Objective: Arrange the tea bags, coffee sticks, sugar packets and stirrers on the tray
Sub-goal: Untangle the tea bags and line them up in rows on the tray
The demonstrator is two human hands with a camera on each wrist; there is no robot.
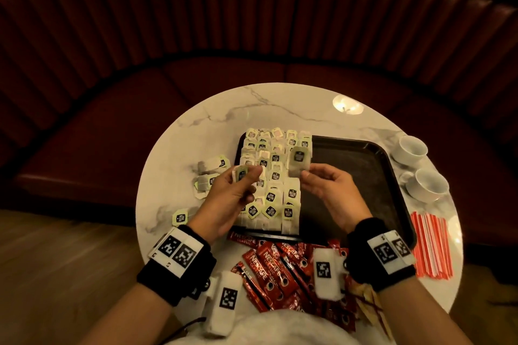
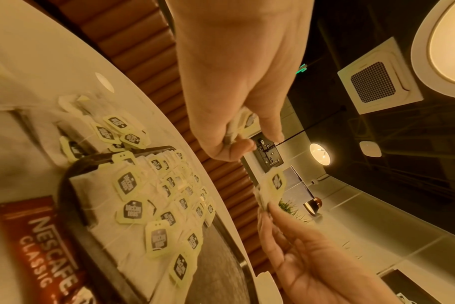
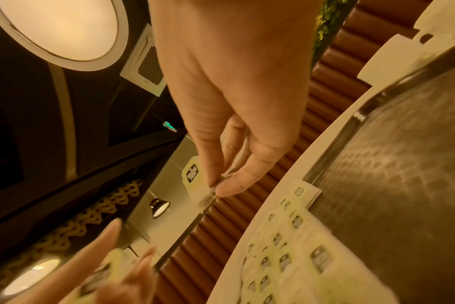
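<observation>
A dark tray (image 1: 364, 173) lies on the round marble table (image 1: 280, 109). Rows of tea bags (image 1: 276, 176) with pale green tags fill its left half (image 2: 133, 205). Both hands hover above those rows. My left hand (image 1: 238, 185) pinches a tea bag (image 1: 241, 173) by thumb and fingers (image 2: 244, 123). My right hand (image 1: 325, 185) pinches another tea bag (image 1: 299, 161) upright at its lower edge (image 3: 195, 176). Several loose tea bags (image 1: 210, 173) lie left of the tray. Red coffee sticks (image 1: 280, 269) are heaped at the table's near edge. Orange-striped stirrers (image 1: 431, 244) lie right of the tray.
Two white cups (image 1: 412, 148) (image 1: 429, 185) stand at the table's right edge. A curved red upholstered bench (image 1: 224, 22) wraps round the far side. The tray's right half (image 3: 403, 164) is bare. Brownish packets (image 1: 370, 302) lie by my right forearm.
</observation>
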